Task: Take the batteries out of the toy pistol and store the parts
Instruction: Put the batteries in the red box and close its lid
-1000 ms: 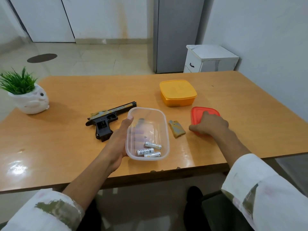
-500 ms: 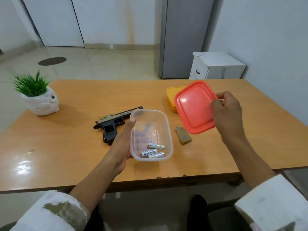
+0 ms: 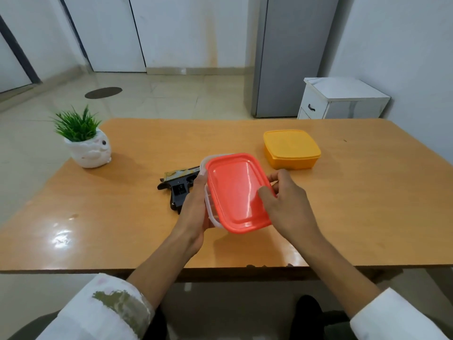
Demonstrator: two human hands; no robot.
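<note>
The left hand (image 3: 195, 208) curls round the near left side of a clear plastic tub (image 3: 210, 211), thumb lying up along its rim; the fingers beneath are out of sight. The right hand (image 3: 289, 209) pinches the right edge of a red lid (image 3: 235, 192), thumb on top, fingers curled under. The lid sits skewed over the tub in the middle of the frame and hides all that lies inside. Just left, the toy pistol (image 3: 177, 186) lies on the wooden table (image 3: 122, 217), its muzzle end covered by the left hand. A closed yellow box (image 3: 290, 149) stands upper right, a potted plant (image 3: 88, 150) far left.
</note>
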